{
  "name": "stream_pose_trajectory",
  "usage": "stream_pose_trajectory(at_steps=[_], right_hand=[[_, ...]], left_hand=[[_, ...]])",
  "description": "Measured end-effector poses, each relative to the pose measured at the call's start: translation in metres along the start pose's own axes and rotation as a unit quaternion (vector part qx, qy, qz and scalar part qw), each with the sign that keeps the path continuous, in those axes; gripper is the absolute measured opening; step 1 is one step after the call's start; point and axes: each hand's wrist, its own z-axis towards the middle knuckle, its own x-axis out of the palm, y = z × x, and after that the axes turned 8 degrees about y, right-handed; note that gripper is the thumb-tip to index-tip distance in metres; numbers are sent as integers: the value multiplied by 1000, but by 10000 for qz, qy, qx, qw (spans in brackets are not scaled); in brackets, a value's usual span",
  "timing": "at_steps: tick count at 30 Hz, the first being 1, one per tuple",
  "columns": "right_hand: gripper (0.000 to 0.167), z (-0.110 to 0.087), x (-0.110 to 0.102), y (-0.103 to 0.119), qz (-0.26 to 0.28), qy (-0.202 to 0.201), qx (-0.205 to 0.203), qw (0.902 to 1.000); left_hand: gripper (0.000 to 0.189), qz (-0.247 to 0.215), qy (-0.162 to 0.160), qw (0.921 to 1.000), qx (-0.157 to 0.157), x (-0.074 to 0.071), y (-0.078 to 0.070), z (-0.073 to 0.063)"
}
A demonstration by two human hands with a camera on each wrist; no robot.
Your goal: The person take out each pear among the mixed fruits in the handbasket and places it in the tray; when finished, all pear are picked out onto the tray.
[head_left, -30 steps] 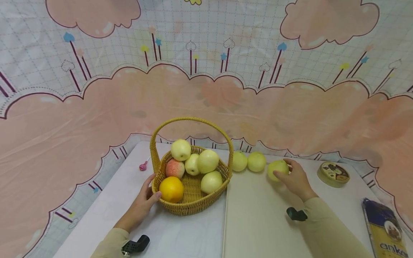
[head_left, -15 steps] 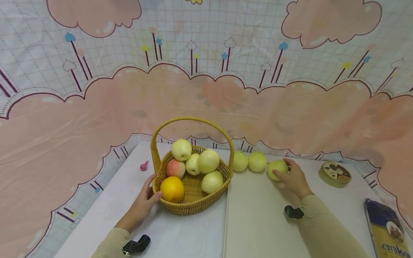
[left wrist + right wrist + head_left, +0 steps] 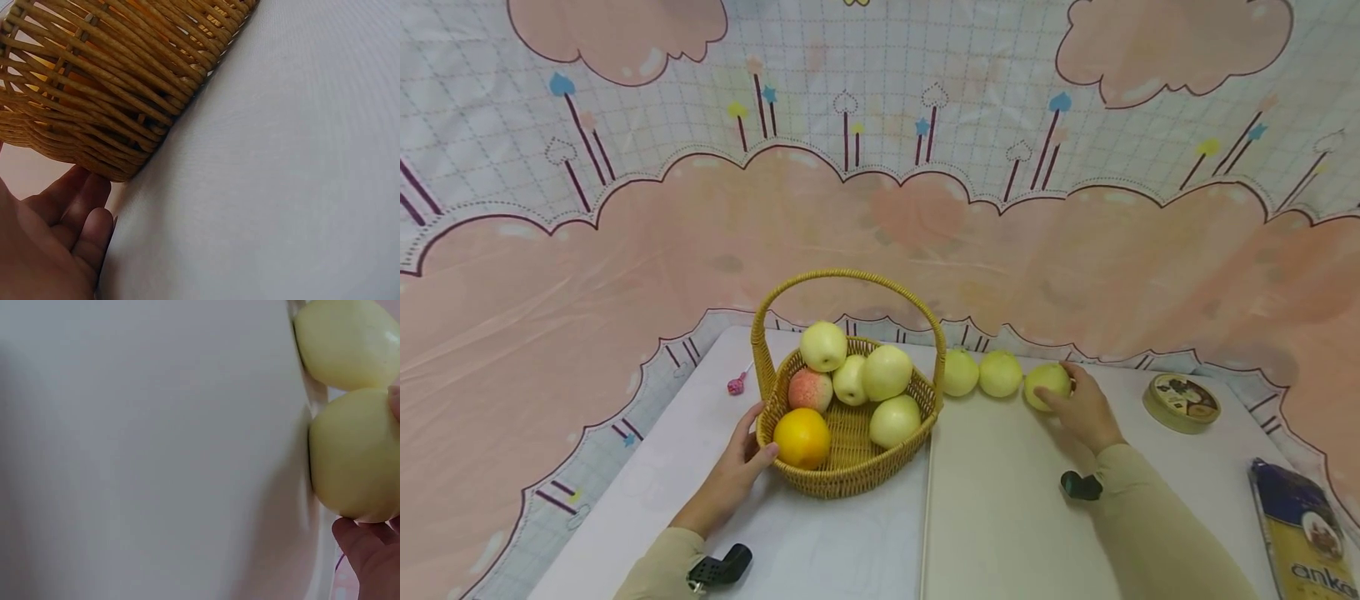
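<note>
Spanning the scene, the white table (image 3: 820,546) is topped on the right by a cream board (image 3: 992,500), and left of that the wicker basket (image 3: 842,483) is seen, its near left rim clamped between thumb and fingers of the left hand (image 3: 733,477)! By the right hand (image 3: 1086,410), at the board's far edge, a green fruit (image 3: 1045,386) is clasped, just right of two matching fruits (image 3: 1000,373); far left, a pink lollipop (image 3: 736,385) is spotted
</note>
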Motion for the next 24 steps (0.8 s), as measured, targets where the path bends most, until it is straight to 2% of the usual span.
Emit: stream_pose_trajectory(at_steps=[24], right_hand=[[82,13,1,-4,47,7,41,10000]], left_hand=[[78,-76,27,10000,16,0,0,1]])
